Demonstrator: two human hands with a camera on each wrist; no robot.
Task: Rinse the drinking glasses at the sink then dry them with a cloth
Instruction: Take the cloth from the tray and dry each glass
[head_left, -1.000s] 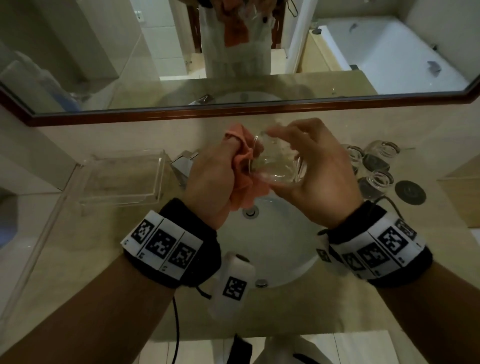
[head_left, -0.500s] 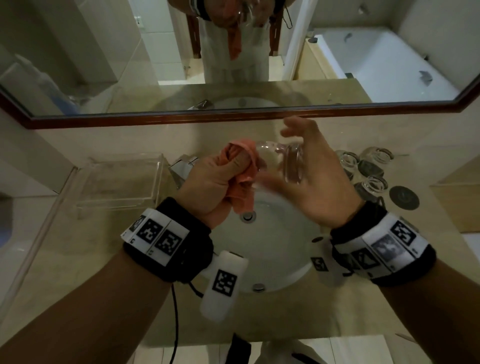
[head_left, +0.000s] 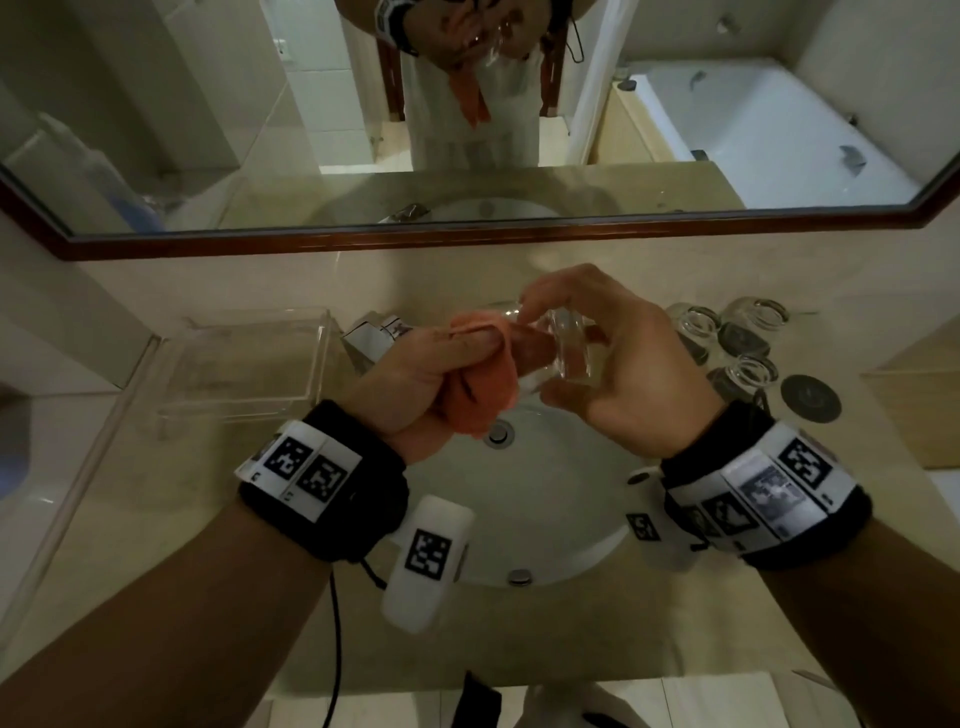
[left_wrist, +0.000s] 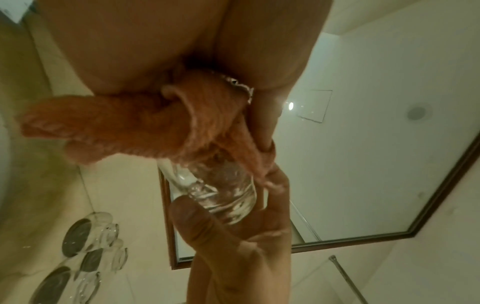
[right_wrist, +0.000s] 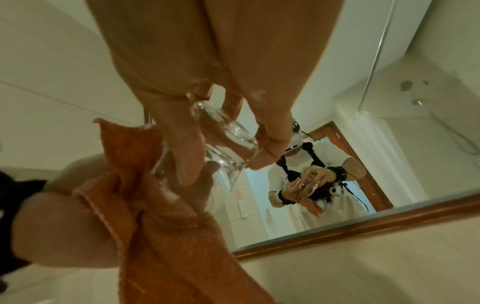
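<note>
Above the white sink basin (head_left: 550, 525) my right hand (head_left: 618, 374) grips a clear drinking glass (head_left: 563, 353) on its side, thumb and fingertips around its thick base (right_wrist: 233, 133). My left hand (head_left: 415, 379) clutches an orange cloth (head_left: 483, 384) and pushes part of it into the glass's mouth (left_wrist: 215, 156). The rest of the cloth (right_wrist: 166, 236) hangs below my fist. The glass (left_wrist: 223, 193) lies level between both hands. My left fingertips are hidden inside the cloth.
Several upturned glasses (head_left: 737, 343) stand on dark round coasters (head_left: 810, 397) on the beige counter to the right. The faucet (head_left: 374, 338) sits behind my left hand, with a clear acrylic tray (head_left: 249, 364) to its left. A wood-framed mirror (head_left: 467, 244) spans the wall.
My right hand has turned the glass and re-gripped it by the base. My left hand has worked the cloth further into the mouth. Both hands stayed over the basin.
</note>
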